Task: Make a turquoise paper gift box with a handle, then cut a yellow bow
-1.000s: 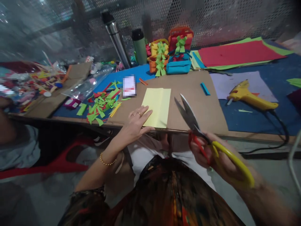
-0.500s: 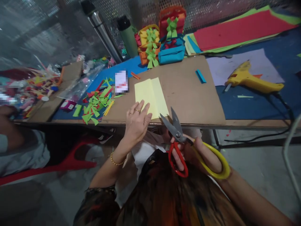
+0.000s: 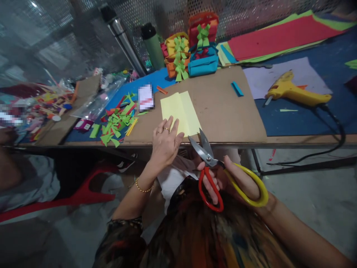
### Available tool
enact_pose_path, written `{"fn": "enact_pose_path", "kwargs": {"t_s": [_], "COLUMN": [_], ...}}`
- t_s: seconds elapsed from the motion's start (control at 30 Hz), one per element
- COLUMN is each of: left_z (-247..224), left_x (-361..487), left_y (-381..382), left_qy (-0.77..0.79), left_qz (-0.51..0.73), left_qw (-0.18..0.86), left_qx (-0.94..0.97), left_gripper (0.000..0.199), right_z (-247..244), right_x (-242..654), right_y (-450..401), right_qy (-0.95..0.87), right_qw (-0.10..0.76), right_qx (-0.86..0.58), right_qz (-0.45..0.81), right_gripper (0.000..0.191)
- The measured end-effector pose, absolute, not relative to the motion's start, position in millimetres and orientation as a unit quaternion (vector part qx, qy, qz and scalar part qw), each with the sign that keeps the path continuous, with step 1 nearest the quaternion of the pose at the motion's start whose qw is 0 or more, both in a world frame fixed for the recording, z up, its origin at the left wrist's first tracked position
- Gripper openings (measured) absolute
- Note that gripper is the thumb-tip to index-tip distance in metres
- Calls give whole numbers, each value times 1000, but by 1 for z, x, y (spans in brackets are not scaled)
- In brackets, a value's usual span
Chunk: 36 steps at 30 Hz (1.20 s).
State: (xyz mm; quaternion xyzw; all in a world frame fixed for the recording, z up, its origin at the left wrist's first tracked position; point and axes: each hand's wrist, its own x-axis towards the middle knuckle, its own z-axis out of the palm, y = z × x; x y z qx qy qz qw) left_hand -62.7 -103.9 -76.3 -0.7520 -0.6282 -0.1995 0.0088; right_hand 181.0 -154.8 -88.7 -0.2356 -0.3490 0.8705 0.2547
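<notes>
1. Left hand (image 3: pixel 164 143): fingers slightly spread, laid on the near left part of the yellow paper (image 3: pixel 185 111); thumb extended toward the right.
2. Right hand (image 3: pixel 219 180): fingers through the red loop and thumb through the yellow loop of the scissors (image 3: pixel 208 158). Blades stand apart, tips at the paper's near edge, close to its right corner; whether paper lies between them cannot be determined.
3. The yellow paper, creased lengthwise, lies on the cardboard (image 3: pixel 223 108) at its near edge.
4. Also on the cardboard: a blue piece (image 3: pixel 237 89) at right and an orange strip (image 3: pixel 162 90) at far left.
5. Left of the paper: a pile of cut strips (image 3: pixel 115 124), mostly green.
6. Far side: small coloured bags (image 3: pixel 203 63) with green bows, beside a green flask (image 3: pixel 154 48).
7. Right: yellow glue gun (image 3: pixel 299 93), partly over a pale purple sheet (image 3: pixel 312 72); far right, stacked coloured sheets (image 3: pixel 279 37).
</notes>
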Motion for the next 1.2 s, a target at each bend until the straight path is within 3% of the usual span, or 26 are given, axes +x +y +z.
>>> {"fn": "enact_pose_path", "kwargs": {"t_s": [0.2,0.5,0.77,0.97,1.2], "left_z": [-79,-83,-84,-77,-79], "left_x": [-62,-70,-70,-81,-87], "left_y": [-103,-104,-115,-120,-119], "left_qy": [-627,-585,-573,-528,-510], "left_qz": [-190,-169,-155,-119,-97], "left_qw": [40,88,89,76,87], "left_qx": [-754,-789,-800,-837,-850], "left_gripper": [78,76,95,63,91], "right_z": [-95,-98,-99,-96,-96], "right_x": [180,162,134,136,131], "right_y": [-157,-154,-156,-158,-157], "right_qy": [-320,-283,-252,-223,-212], "right_qw": [239,284,332,331,336], "right_qx": [-206,-172,-168,-167,-177], "right_qz": [893,900,893,902,900], "right_gripper": [69,75,74,69,65]}}
